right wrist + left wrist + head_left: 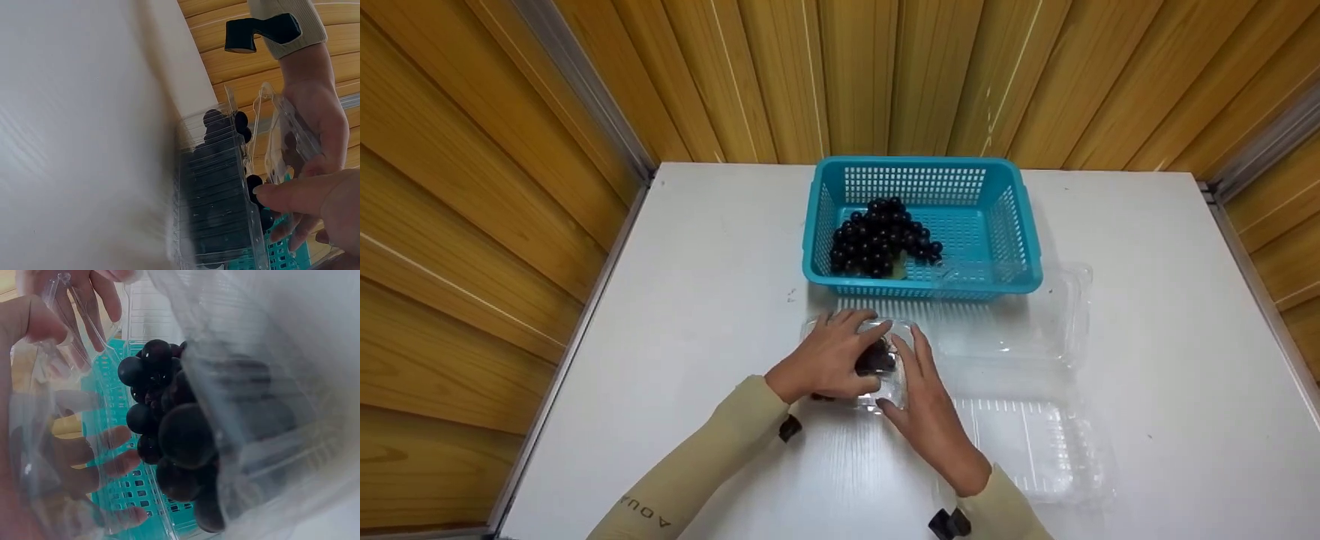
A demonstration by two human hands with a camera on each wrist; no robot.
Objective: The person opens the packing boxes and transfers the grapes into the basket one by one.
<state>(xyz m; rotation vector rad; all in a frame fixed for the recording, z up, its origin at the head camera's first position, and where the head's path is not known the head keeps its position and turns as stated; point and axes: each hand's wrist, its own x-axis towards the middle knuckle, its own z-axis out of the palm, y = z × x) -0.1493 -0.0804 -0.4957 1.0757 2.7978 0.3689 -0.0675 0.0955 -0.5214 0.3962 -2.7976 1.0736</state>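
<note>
A clear plastic clamshell box [247,214] filled with dark grapes [185,436] stands on the white table in front of me. Its hinged lid [275,143] is tilted up, partly raised over the grapes. My left hand [829,356] grips this lid, the thumb on one side and the fingers behind the clear plastic. At the box's right side is my right hand [930,420], its fingers mostly straight. In the right wrist view, the right thumb [281,194] touches or nearly touches a grape at the box's rim.
Behind the box stands a teal basket [1027,240] with a large bunch of dark grapes [877,236] on its left side. Two more clear plastic containers, one [1005,330] beside the basket and one [1027,450] nearer, lie to the right. Wood-look panels [855,82] enclose the table.
</note>
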